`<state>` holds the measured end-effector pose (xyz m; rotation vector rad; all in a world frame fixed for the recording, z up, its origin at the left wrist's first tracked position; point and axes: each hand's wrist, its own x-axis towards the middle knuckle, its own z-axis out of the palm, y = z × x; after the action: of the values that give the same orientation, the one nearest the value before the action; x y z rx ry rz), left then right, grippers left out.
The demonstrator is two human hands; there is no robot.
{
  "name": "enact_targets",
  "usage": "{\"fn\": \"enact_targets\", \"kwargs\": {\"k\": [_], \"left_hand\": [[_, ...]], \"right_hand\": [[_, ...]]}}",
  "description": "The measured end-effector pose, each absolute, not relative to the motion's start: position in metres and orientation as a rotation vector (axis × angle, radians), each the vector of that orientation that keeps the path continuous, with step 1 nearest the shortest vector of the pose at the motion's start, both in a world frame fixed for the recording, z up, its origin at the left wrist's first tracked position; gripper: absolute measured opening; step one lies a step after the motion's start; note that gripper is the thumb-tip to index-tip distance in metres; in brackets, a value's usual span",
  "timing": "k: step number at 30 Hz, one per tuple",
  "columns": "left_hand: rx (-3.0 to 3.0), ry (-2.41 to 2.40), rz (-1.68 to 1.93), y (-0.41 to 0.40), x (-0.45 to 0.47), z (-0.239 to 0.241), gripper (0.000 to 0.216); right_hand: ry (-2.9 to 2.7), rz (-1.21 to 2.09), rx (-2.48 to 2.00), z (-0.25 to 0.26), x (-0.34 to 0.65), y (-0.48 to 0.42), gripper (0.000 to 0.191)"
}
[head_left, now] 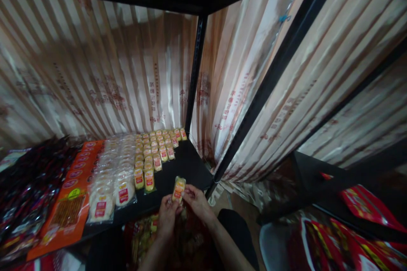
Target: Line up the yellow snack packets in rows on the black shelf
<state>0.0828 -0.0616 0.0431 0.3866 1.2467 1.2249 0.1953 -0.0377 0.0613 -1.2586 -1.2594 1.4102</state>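
Between my two hands is a small snack packet [179,189], yellow with a red and white label, held upright just in front of the black shelf [190,165]. My left hand [168,211] pinches its lower left side. The fingers of my right hand [197,203] close on its right edge. Beyond them, rows of similar small yellow packets [149,180] stand on the shelf, stepping back toward the corner post. Below my hands, more yellow packets [143,237] lie in a dim container whose shape I cannot make out.
Left of the rows are round white crackers in clear wrap [101,207], orange snack bags [68,207] and dark shiny packets [34,194]. A black metal post [254,106] slants at right, with printed curtains [127,63] behind. Red packages [346,237] lie lower right.
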Motion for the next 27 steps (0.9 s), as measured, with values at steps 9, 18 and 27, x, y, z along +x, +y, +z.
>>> {"fn": "enact_targets", "kwargs": {"k": [9, 18, 27], "left_hand": [[1.097, 1.861, 1.144, -0.027, 0.078, 0.051, 0.033], [1.359, 1.847, 1.1, 0.003, 0.084, 0.049, 0.043], [1.37, 1.91, 1.047, 0.03, 0.078, 0.05, 0.05]], "right_hand": [[-1.426, 1.157, -1.371, 0.05, 0.185, 0.007, 0.026], [-1.666, 0.853, -1.658, 0.054, 0.169, 0.067, 0.026], [-1.805, 0.743, -1.71, 0.057, 0.153, 0.097, 0.031]]}}
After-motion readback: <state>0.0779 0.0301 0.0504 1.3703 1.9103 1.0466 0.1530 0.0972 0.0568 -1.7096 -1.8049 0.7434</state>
